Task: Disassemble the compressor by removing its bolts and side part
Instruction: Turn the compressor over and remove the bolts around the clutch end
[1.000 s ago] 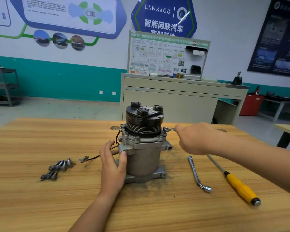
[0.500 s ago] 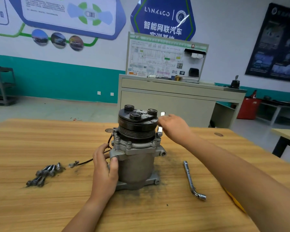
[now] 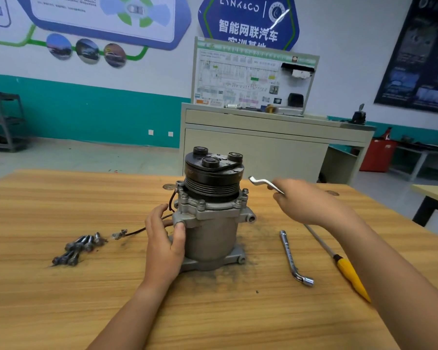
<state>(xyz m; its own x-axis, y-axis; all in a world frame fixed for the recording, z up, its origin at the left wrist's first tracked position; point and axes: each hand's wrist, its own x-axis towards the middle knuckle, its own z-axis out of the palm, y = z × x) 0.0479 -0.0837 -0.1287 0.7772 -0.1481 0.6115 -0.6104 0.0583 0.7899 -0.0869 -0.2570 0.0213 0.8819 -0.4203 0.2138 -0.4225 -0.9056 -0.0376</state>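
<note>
Dull grey cast-metal compressor (image 3: 213,231) on a grainy wooden table (image 3: 61,299); shiny steel socket wrench (image 3: 292,256), yellow, probably plastic, screwdriver handle (image 3: 350,277).

An automotive training workshop: wall posters (image 3: 248,21), wiring demonstration board (image 3: 253,82), wooden workbench (image 3: 61,299).

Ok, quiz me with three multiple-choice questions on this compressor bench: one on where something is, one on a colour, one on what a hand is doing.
1. The loose bolts lie: A) left of the compressor; B) on its pulley; C) on the floor.
2. The screwdriver handle is: A) red; B) yellow; C) blue.
3. The right hand holds: A) nothing; B) a wrench; C) a bolt.
Answers: 1 A, they cluster at its left; 2 B, the handle is plainly yellow; 3 B, the fingers grip the wrench's shank.
</note>
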